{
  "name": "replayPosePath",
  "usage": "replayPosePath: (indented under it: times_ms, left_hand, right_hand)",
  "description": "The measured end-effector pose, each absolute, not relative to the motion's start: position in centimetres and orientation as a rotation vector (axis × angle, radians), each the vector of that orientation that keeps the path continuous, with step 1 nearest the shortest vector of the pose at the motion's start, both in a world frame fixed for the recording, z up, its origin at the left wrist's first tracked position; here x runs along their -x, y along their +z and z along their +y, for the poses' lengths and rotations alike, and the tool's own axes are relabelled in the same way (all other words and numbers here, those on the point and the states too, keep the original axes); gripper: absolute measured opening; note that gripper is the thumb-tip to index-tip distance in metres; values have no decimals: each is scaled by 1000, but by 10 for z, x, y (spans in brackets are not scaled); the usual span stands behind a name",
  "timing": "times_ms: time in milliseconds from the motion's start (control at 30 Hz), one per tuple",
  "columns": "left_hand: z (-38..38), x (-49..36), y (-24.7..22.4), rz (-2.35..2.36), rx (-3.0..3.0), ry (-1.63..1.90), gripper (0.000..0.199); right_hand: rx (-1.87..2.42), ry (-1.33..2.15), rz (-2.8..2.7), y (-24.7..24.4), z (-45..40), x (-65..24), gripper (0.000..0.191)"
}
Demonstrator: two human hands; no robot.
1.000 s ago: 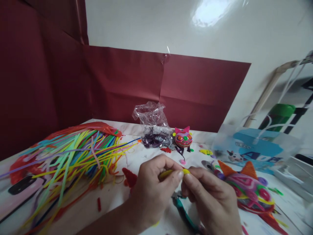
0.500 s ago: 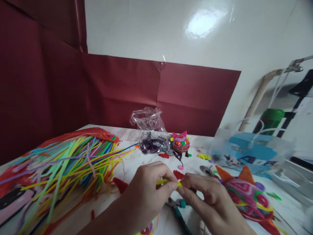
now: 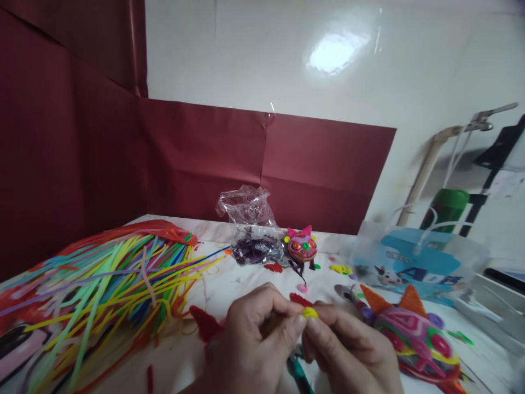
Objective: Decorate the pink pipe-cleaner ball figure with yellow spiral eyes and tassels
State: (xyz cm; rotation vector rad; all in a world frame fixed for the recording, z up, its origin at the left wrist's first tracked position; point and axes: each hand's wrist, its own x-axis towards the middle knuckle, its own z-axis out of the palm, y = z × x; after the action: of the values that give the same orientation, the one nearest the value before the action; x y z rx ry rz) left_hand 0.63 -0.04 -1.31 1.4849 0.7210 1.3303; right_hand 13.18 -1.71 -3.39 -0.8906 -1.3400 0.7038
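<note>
Between my hands is a small yellow coil of pipe cleaner [image 3: 309, 313], pinched at the fingertips. My left hand [image 3: 262, 334] grips it from the left with thumb and forefinger. From the right, the thumb and fingers of my right hand [image 3: 348, 345] close on the same coil. Under the hands, pliers with a teal handle [image 3: 299, 375] lie partly hidden. Red fuzzy pieces show behind the right fingers and beside my left hand, where one red piece [image 3: 205, 323] has a pointed tip.
A heap of coloured pipe cleaners [image 3: 123, 279] spreads at left. Behind stand a clear plastic bag [image 3: 254, 241] and a small pink cat-like figure [image 3: 302, 244]. At right are a larger eared figure [image 3: 418, 339], a blue-and-clear carrier bag [image 3: 414, 262] and a grey tray [image 3: 492, 312].
The yellow pipe cleaner, a short straight length showing between the hands before, is now a compact coil. Both hands have drawn closer together, and the view has shifted slightly.
</note>
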Motion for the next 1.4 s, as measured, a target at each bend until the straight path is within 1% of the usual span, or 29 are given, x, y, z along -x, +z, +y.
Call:
replayPosePath:
  times_ms: [67, 133, 267, 333, 400, 467, 600, 667, 767, 933, 1067, 1133, 1300, 1400]
  left_hand:
    - [1, -2, -8, 772, -1528, 1275, 14]
    - [3, 5, -2, 873, -1690, 1224, 12]
    - [4, 15, 10, 1017, -2084, 1005, 14]
    - [3, 17, 13, 1036, -2189, 893, 16]
    - [2, 15, 14, 1034, -2223, 832, 15]
    - [2, 14, 14, 1028, -2187, 842, 15]
    - [7, 11, 7, 973, -1956, 973, 11]
    - [8, 10, 4, 944, -1828, 1000, 9]
    - [9, 10, 0, 878, -1682, 1000, 11]
    - [8, 5, -5, 740, -1520, 1039, 16]
    - [5, -4, -8, 735, -1381, 1239, 13]
    - [4, -7, -9, 768, -1343, 1292, 10]
    - [5, -2, -4, 799, -1390, 1234, 9]
    - [7, 4, -3, 805, -1474, 1161, 11]
  right_hand:
    - [892, 804, -1415, -31, -14, -135, 34]
    - [940, 804, -1570, -25, -11, -141, 33]
    - [1153, 601, -1948, -15, -11, -154, 27]
    - [1209, 526, -2094, -14, -13, -158, 25]
    - [1207, 485, -2200, -15, -13, -160, 26]
    - [1180, 446, -2232, -16, -13, -160, 32]
    - [1012, 326, -2144, -15, -11, -160, 43]
    - [922, 261, -2083, -14, -10, -161, 44]
    - [852, 206, -2008, -13, -11, -160, 39]
    - [806, 324, -1851, -18, -14, -151, 30]
    - [812, 453, -1573, -28, -14, -141, 33]
    - [835, 492, -1534, -29, -13, -140, 35]
    - [853, 423, -1835, -18, -13, -150, 35]
    - [842, 360, -2039, -11, -14, -157, 43]
